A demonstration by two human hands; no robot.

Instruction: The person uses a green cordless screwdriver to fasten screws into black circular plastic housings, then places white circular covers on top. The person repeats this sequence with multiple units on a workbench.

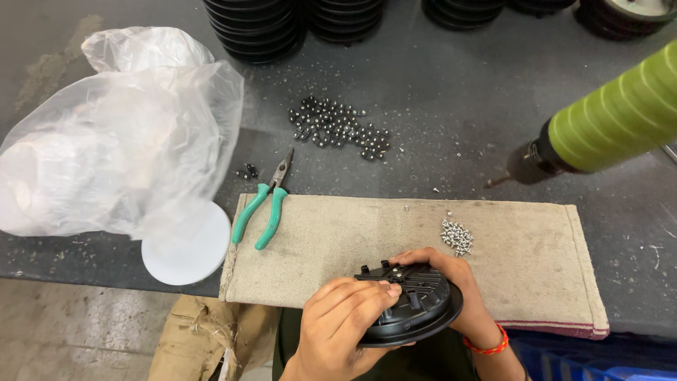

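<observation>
Both hands are closed around a round black plastic housing (416, 307), which is held tilted just above the near edge of a beige cloth mat (338, 240). From the left side the housing is gripped by the left hand (342, 324), its fingers curled over the ribbed top and its thumb under the rim. The far and right side is cupped by the right hand (451, 282), whose fingertips rest at a small clip on the upper edge; a red band (486, 347) is worn at that wrist.

Just beyond the right hand, a small heap of silver screws (457, 236) lies on the mat. Beyond and to the left of the left hand, green-handled pliers (264, 204) lie across the far left corner of the mat. Farther out on the dark surface (451, 92), a scatter of small black parts (338, 130) is spread. Well to the left of both hands, a crumpled clear plastic bag (120, 141) is seen with a white disc (187, 243) at its near edge. To the far right, a tool with a green ribbed grip (613, 120) is seen above the surface. Stacks of black round parts (257, 25) stand at the far edge.
</observation>
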